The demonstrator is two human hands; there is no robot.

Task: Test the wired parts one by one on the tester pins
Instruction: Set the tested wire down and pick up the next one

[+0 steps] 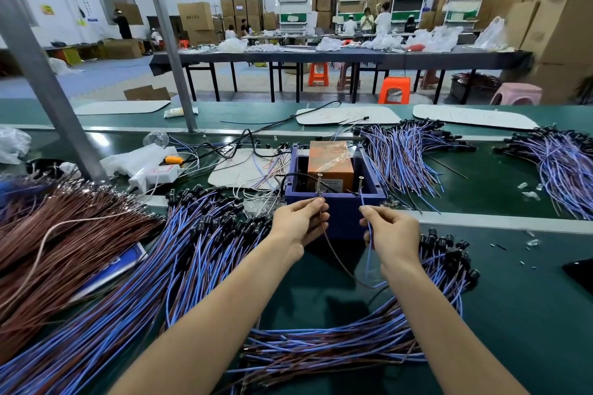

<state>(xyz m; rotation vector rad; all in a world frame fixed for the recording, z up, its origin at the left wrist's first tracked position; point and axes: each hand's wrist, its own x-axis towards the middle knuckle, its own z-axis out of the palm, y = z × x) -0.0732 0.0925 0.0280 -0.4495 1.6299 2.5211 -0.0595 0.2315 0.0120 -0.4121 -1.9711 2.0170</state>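
Note:
A blue box [340,221] holds an orange tester block [330,163], and two upright metal pins stand at the box's near rim, a left pin [320,186] and a right pin [360,186]. My left hand [296,221] pinches the brown wire [337,256] of one wired part, its tip at the foot of the left pin. My right hand [390,231] pinches the same part's blue wire [369,243], whose end points up toward the right pin. Both wires hang down and meet in a loop below my hands.
Heaps of blue-and-brown wired parts with black caps lie to the left [199,234], below and right of my hands [446,259] and behind the box [407,153]. A pile of brown wires [64,227] fills the far left. A slanted metal post [48,89] rises at the left.

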